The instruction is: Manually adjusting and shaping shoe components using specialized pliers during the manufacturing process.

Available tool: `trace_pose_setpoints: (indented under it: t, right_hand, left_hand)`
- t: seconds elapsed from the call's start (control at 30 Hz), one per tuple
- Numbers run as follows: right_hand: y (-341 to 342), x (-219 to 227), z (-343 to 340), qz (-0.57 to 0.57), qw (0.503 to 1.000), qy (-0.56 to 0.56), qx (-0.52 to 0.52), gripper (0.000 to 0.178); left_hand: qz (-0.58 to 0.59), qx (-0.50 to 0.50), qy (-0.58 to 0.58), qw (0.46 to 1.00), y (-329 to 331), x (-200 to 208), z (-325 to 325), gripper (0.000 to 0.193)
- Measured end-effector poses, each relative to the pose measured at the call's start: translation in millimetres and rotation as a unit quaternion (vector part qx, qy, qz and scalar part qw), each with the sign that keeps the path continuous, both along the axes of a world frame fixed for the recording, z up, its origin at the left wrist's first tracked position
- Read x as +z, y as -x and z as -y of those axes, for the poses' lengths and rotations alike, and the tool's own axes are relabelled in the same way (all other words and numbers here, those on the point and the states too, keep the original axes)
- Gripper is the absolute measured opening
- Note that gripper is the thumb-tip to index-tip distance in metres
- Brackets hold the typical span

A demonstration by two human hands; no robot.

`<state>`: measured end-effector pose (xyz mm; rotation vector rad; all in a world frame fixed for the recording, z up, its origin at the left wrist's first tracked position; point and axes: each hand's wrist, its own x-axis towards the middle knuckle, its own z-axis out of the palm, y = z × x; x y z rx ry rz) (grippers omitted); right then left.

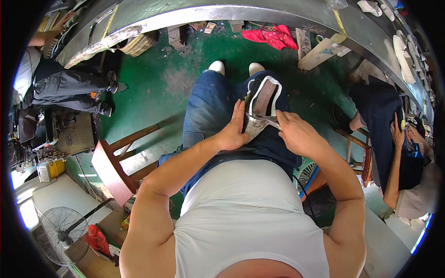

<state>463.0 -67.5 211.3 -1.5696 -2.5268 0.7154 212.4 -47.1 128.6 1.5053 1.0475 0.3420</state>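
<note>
A shoe [257, 128] rests on my lap. Its part nearest my belly is pale grey, the sides are dark, and a white edge rims the long opening. A brownish inner sole [264, 96] shows inside. My left hand [233, 131] grips the shoe from its left side, with the fingers along the dark wall and the thumb near the pale part. My right hand [296, 133] is closed around a thin metal hand tool [270, 121], whose tip touches the shoe at the near end of the opening. The tool's exact kind is hidden by the fingers.
A metal-edged workbench [222, 13] runs across the far side. A wooden stool [113, 171] stands to my left, and a standing fan [62, 236] behind it. One person sits at the right [384, 153], another at the left [69, 88]. Red cloth [273, 37] lies beneath the bench.
</note>
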Motion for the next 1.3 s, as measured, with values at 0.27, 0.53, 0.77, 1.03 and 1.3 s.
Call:
trace_pose_setpoints:
  t: [0.27, 0.53, 0.77, 1.03, 1.3]
  right_hand:
    - [25.2, -10.9, -9.1, 0.029, 0.988, 0.151, 0.028, 0.022]
    - [15.3, -16.4, -17.7, -0.060, 0.970, 0.235, 0.007, 0.027]
    - [11.1, -31.2, -23.8, 0.014, 0.995, 0.066, -0.073, 0.023]
    - [-33.1, -33.5, -54.3, -0.062, 0.925, 0.360, -0.104, 0.026]
    - [3.1, -63.6, -52.7, -0.061, 0.987, 0.090, -0.122, 0.037]
  left_hand:
    - [0.149, 0.335, 0.249, 0.896, -22.2, -13.5, -9.9, 0.076]
    - [-0.088, 0.282, -0.079, 0.952, -13.2, -29.8, -16.9, 0.054]
    - [-0.142, 0.100, -0.244, 0.954, -7.8, -18.1, -21.0, 0.051]
    - [-0.204, -0.101, -0.216, 0.950, 0.9, 5.3, -40.7, 0.057]
    - [-0.248, -0.189, -0.206, 0.928, -4.4, 24.1, -57.6, 0.057]
